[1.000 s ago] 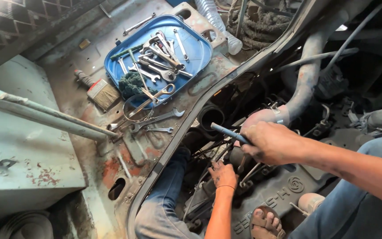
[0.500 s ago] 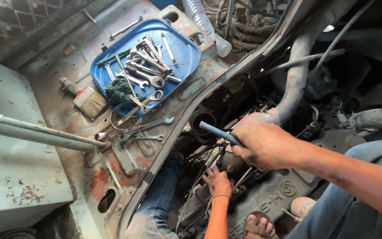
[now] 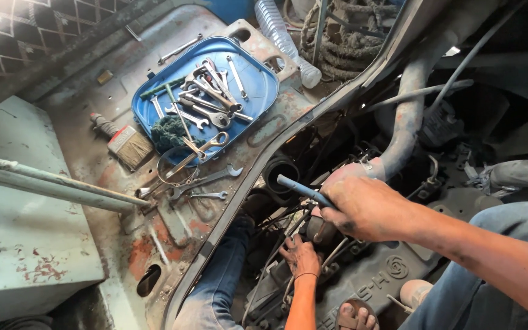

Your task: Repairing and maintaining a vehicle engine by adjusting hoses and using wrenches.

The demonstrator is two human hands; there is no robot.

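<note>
My right hand [image 3: 368, 209] is closed around the blue handle of a tool [image 3: 297, 187], which points left over the open engine bay. The tool's working end is hidden under my hand. Just behind my knuckles, a rusty pipe [image 3: 406, 125] ends in a pale hose with a clamp. Below, a co-worker's hand [image 3: 300, 256] reaches up among the wires and engine parts, apart from mine. My left hand is out of view.
A blue tray [image 3: 258, 70] of several wrenches lies on the rusty cab floor, with loose wrenches [image 3: 206, 180] and a paintbrush [image 3: 126, 142] beside it. A grey bar [image 3: 50, 186] crosses at left. A co-worker's jeans leg [image 3: 215, 287] and sandalled foot [image 3: 355, 316] are below.
The view has shifted slightly. My right hand keeps hold of the blue-handled tool and has dropped a little; the co-worker's hand sits slightly lower.
</note>
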